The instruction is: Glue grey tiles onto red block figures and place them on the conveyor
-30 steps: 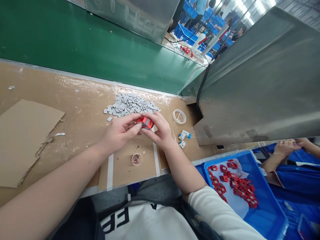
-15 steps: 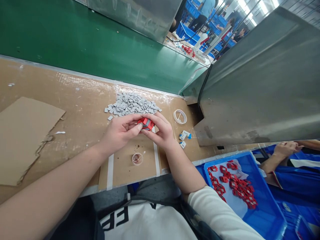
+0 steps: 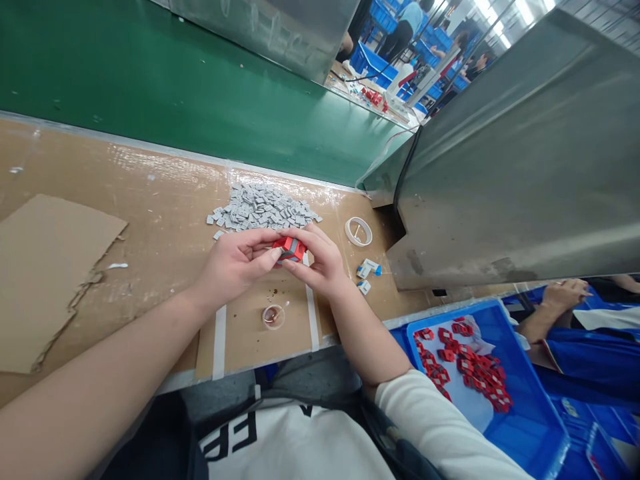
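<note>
Now | left hand (image 3: 239, 261), right hand (image 3: 324, 261): grip pinching red piece (image 3: 291, 248) | long axis roughly sideways

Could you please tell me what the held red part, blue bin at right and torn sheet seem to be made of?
Red part: probably plastic, smooth, from its bright, even colour. Blue bin: likely moulded plastic, slightly glossy; light glints along its rim. Torn sheet: apparently cardboard, matte brown, ragged-edged.

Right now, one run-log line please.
left hand: holds red-gray angular piece; right hand: holds same piece; beyond hands: piled gray rectangular tiles
</note>
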`<action>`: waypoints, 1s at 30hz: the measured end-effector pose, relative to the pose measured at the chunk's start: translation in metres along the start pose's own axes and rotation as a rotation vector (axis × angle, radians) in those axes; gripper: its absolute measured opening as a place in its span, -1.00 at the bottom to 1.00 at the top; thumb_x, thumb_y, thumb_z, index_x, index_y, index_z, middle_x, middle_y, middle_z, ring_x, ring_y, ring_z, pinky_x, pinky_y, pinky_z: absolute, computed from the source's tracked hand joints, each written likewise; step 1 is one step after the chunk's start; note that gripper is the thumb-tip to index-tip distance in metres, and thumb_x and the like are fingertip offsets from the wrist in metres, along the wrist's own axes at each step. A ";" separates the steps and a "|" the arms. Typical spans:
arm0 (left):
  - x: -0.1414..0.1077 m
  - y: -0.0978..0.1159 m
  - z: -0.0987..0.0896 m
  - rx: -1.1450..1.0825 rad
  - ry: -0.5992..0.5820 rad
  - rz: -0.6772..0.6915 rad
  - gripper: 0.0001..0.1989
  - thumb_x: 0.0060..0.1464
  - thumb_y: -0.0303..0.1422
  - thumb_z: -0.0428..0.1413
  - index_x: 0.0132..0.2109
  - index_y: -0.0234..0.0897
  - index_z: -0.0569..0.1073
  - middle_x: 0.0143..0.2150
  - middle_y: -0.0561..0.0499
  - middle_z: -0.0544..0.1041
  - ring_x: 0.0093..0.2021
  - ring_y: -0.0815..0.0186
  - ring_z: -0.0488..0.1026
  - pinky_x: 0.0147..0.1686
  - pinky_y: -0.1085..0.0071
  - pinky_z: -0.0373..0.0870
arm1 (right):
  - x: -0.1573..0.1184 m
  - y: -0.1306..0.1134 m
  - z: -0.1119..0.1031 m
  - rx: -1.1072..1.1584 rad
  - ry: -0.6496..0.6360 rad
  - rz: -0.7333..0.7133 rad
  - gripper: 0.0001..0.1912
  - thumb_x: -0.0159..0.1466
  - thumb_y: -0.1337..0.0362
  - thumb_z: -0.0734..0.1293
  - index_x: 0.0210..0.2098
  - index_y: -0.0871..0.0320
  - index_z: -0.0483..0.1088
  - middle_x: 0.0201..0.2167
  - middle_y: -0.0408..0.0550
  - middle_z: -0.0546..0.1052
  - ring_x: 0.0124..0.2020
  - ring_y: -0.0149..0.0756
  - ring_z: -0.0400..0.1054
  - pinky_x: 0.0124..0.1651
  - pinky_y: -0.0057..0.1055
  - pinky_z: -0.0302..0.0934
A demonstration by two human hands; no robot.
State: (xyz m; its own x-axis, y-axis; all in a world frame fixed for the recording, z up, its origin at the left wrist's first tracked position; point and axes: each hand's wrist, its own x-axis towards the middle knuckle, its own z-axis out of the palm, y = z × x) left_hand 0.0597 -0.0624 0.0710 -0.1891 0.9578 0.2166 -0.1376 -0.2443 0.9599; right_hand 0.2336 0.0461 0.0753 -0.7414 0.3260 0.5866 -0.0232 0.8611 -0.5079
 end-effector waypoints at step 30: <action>0.012 -0.016 -0.012 0.520 -0.081 -0.246 -0.49 -0.05 -0.13 0.38 -0.01 -0.20 0.43 -0.09 -0.01 0.60 -0.15 0.18 0.54 -0.07 0.24 0.46 | -0.045 -0.048 0.007 -0.151 -0.432 0.351 -0.60 0.44 0.15 0.27 -0.50 0.15 0.22 -0.50 -0.16 0.40 -0.43 -0.39 0.18 -0.32 -0.39 -0.11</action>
State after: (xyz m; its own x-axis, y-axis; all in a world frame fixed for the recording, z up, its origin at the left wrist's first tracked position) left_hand 0.0483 -0.0490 0.0562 -0.1343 0.9905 -0.0308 0.3314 0.0742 0.9406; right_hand 0.2634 -0.0127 0.0692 -0.8945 0.4412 0.0723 0.3465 0.7865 -0.5113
